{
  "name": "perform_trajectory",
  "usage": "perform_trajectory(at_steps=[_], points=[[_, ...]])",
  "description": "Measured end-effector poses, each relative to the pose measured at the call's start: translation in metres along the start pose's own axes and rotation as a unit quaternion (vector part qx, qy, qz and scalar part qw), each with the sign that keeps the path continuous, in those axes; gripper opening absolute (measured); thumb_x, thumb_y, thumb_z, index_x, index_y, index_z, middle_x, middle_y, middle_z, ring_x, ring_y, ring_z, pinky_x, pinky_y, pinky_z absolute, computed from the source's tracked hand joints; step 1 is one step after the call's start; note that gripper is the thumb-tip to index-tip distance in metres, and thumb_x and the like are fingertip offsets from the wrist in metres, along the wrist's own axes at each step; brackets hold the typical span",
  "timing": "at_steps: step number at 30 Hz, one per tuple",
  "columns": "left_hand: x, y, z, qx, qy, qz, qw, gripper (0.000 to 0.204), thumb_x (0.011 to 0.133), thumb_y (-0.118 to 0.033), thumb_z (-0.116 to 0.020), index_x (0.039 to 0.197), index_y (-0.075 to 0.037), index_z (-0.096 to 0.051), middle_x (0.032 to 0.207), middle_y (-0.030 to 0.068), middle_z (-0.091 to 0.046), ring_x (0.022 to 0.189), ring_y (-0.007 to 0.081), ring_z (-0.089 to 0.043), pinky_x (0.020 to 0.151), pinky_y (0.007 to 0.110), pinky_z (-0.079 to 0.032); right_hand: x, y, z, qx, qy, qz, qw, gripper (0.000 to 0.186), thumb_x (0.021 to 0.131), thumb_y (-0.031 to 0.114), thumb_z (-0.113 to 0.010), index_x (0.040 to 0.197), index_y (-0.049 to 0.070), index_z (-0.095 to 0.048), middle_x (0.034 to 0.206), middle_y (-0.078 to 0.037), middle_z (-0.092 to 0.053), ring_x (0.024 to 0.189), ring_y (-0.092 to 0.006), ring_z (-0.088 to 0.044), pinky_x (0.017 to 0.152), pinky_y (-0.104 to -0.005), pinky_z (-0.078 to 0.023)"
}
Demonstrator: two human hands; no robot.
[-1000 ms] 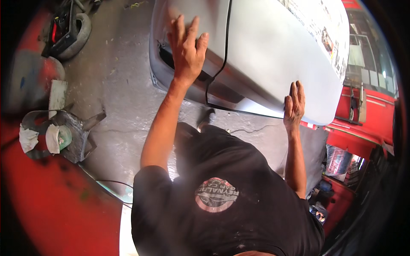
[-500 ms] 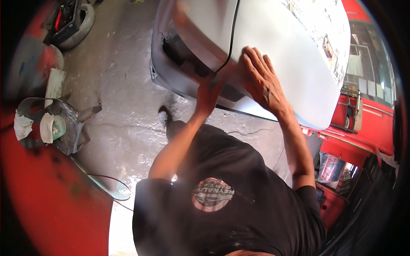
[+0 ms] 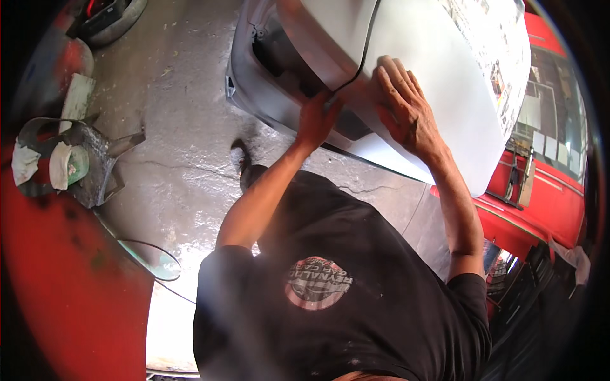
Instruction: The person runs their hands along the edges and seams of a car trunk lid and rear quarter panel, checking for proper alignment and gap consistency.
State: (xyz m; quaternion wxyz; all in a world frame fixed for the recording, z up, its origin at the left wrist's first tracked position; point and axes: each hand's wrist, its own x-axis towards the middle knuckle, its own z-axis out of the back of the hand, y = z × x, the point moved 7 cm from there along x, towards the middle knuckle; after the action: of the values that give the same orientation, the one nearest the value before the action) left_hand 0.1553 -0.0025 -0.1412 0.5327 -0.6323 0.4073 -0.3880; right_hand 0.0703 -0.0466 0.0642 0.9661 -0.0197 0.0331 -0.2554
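Observation:
A car body in pale grey primer [image 3: 438,108] fills the top middle, with a dark lamp opening [image 3: 286,60] in its corner. At the lower end of that opening is my left hand [image 3: 316,120], thumb apart from the fingers; its fingertips are partly lost in shadow, and nothing shows in its grip. My right hand [image 3: 410,114] rests on the smooth panel to the right of the dark seam [image 3: 367,51], fingers stretched out and close together, thumb lower down. No tool is visible in either hand.
Paper masking [image 3: 489,44] covers the car's far right part. A red vehicle [image 3: 553,190] stands at the right. On the left are a red panel [image 3: 76,286], a dark bracket-like part with cloths [image 3: 101,149], a thin cable [image 3: 162,254] and a tyre [image 3: 124,25]. The concrete floor [image 3: 184,127] is cracked.
The whole view has shifted a little, so the car and both hands sit slightly further right. Against the car, both hands stay at nearly the same places.

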Motion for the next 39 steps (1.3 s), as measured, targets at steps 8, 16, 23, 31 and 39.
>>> perform_trajectory(at_steps=[8,16,23,31,39], points=[[-0.003,0.011,-0.001,0.032,0.004,-0.026,0.999,0.029,0.099,-0.025,-0.064,0.118,-0.003,-0.069,0.106,0.0215,-0.073,0.099,0.0418,-0.069,0.083,0.046,-0.053,-0.005,-0.001,-0.004,0.011,0.013,-0.008,1.000,0.074,0.090,0.015,-0.068,0.157,0.006,-0.037,0.167,-0.015,-0.030,0.156,-0.0352,-0.025,0.126,-0.0520,-0.023],[-0.011,0.022,-0.008,0.043,0.041,0.057,0.997,0.038,0.098,-0.023,-0.064,0.131,-0.004,-0.064,0.118,0.0233,-0.071,0.109,0.0431,-0.067,0.091,0.046,-0.053,-0.002,-0.005,-0.009,0.021,-0.002,0.008,1.000,0.077,0.092,0.019,-0.067,0.160,0.008,-0.032,0.166,-0.019,-0.030,0.154,-0.0402,-0.025,0.126,-0.0554,-0.018],[-0.024,0.016,-0.010,-0.031,-0.034,-0.014,0.999,0.050,0.101,-0.024,-0.062,0.141,0.005,-0.055,0.136,0.0261,-0.062,0.129,0.0339,-0.058,0.108,0.040,-0.044,-0.008,-0.005,-0.013,-0.002,-0.035,0.003,0.999,0.077,0.094,0.020,-0.067,0.160,0.011,-0.030,0.168,-0.013,-0.027,0.156,-0.0353,-0.022,0.127,-0.0540,-0.020],[-0.004,-0.025,0.008,-0.113,-0.016,0.020,0.993,0.036,0.107,-0.030,-0.056,0.115,0.003,-0.065,0.092,0.0015,-0.064,0.083,0.0135,-0.051,0.076,0.031,-0.045,-0.022,0.006,-0.017,-0.045,-0.071,-0.038,0.996,0.075,0.094,0.022,-0.068,0.160,0.012,-0.033,0.167,-0.011,-0.030,0.155,-0.0346,-0.027,0.125,-0.0558,-0.023],[0.001,0.009,0.006,-0.116,-0.042,0.057,0.991,0.031,0.105,-0.028,-0.061,0.105,0.002,-0.071,0.080,-0.0050,-0.057,0.080,0.0078,-0.048,0.071,0.025,-0.042,-0.026,0.007,-0.016,-0.032,-0.108,-0.031,0.993,0.070,0.091,0.019,-0.070,0.155,0.010,-0.041,0.163,-0.011,-0.038,0.151,-0.0343,-0.034,0.124,-0.0545,-0.027]])
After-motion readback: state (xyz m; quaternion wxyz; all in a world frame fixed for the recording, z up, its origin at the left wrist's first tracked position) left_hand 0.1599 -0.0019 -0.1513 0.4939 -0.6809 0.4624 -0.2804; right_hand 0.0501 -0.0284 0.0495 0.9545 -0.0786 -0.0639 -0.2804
